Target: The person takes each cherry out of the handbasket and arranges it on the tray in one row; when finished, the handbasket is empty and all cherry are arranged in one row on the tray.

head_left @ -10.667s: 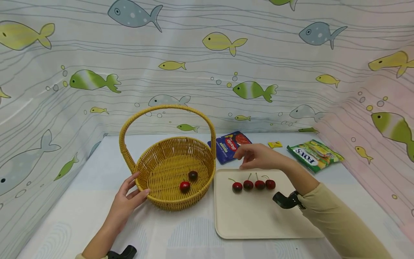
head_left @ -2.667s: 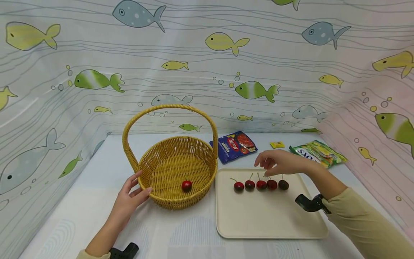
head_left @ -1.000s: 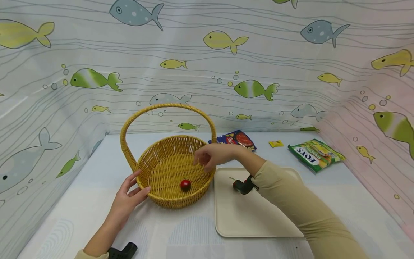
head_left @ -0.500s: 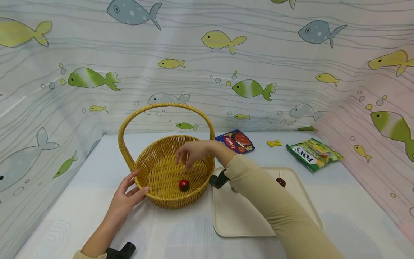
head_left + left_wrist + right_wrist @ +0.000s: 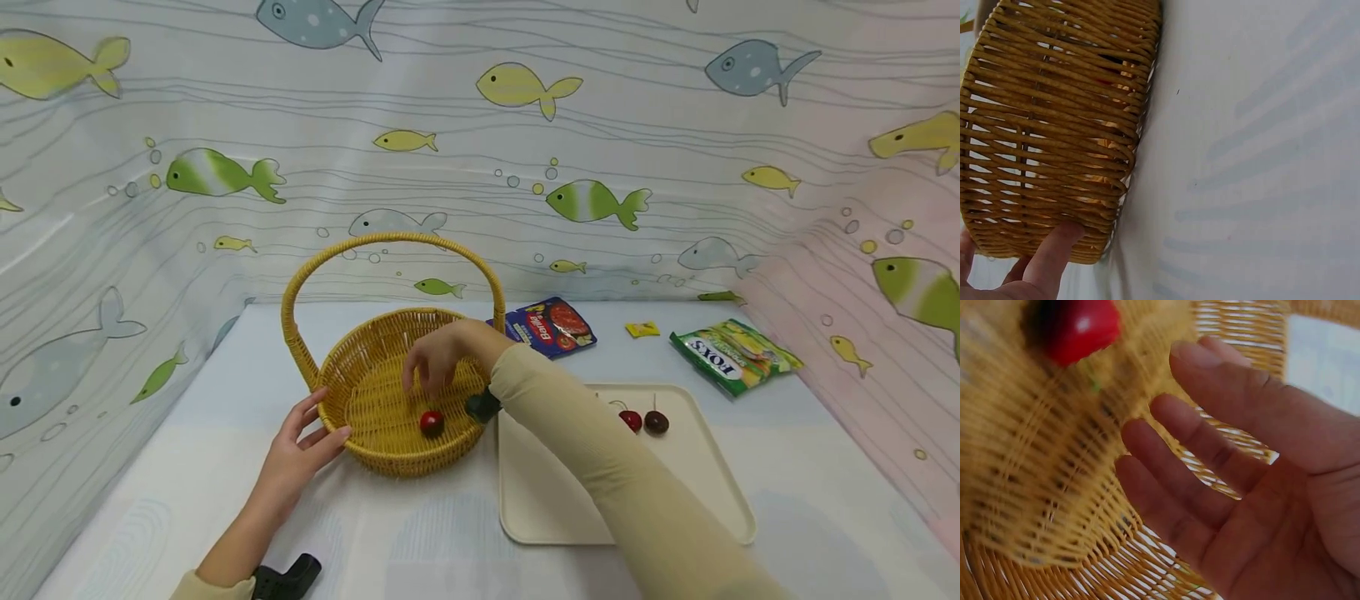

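Observation:
A round yellow wicker basket (image 5: 405, 462) with a tall arched handle stands left of centre. My left hand (image 5: 296, 454) rests against its left side, thumb and fingers spread along the rim. In the left wrist view, one digit (image 5: 1054, 256) lies against the woven outer wall. My right hand (image 5: 438, 358) hangs inside the basket with loosely bent fingers and nothing between them. Just below its fingertips a red cherry (image 5: 432, 423) lies on the basket floor; in the right wrist view, this cherry (image 5: 1088, 328) sits beyond the thumb and fingers, apart from them.
To the right, a cream tray (image 5: 555, 517) bears a red cherry (image 5: 632, 420) and a dark cherry (image 5: 657, 422); my right sleeve (image 5: 600, 450) hides more of it. Behind lie a blue Barilla pouch (image 5: 551, 327), a small yellow packet (image 5: 642, 329) and a green Fox's bag (image 5: 735, 357).
One of the two cherries in the basket went to the tray's row earlier. My right hand has since swung left from the tray into the basket and lowered. My left hand stays put.

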Available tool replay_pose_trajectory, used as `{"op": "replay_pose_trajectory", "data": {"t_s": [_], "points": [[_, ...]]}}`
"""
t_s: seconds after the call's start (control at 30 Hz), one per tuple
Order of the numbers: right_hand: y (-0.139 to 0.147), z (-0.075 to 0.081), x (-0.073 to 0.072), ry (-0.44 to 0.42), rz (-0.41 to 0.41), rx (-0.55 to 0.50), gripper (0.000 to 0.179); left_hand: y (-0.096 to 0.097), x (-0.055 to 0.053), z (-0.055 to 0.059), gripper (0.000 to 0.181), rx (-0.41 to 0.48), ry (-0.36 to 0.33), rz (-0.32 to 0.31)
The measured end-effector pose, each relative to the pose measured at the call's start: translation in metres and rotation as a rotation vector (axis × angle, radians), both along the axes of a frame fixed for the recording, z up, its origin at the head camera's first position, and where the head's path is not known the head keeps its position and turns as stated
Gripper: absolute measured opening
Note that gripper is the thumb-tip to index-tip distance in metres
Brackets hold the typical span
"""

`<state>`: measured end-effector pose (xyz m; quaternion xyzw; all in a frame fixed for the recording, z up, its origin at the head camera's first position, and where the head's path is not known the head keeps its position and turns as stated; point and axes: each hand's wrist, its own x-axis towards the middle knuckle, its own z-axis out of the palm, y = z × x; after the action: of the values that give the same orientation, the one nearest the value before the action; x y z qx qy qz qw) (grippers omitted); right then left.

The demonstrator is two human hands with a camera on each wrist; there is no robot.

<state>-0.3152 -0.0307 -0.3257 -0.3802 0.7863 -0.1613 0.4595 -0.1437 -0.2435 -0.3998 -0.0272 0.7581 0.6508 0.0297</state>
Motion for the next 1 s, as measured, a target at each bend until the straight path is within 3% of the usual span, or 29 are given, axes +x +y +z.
{"op": "replay_pose_trajectory", "data": {"t_s": [0.17,0.37,0.57,0.67,0.87,1.0], "points": [[-0.013,-0.004,0.001,0.086,0.164,0.125,0.035,0.0,0.0,0.0,0.075,0.007,0.002,0.002],[-0.031,-0.007,0.008,0.2,0.377,0.198,0.033,-0.001,-0.001,-0.001,0.075,0.011,0.007,0.007],[-0.038,-0.01,0.013,0.189,0.406,0.282,0.031,-0.003,-0.002,-0.001,0.075,0.0,0.006,0.008],[-0.04,-0.012,0.015,0.229,0.433,0.314,0.03,-0.003,-0.002,-0.001,0.075,-0.004,0.006,0.009],[-0.045,-0.014,0.016,0.257,0.486,0.353,0.029,-0.003,-0.002,0.0,0.073,0.006,0.01,-0.003],[-0.047,-0.01,0.016,0.24,0.469,0.336,0.028,-0.003,-0.002,0.001,0.074,0.002,0.002,0.006]]}}
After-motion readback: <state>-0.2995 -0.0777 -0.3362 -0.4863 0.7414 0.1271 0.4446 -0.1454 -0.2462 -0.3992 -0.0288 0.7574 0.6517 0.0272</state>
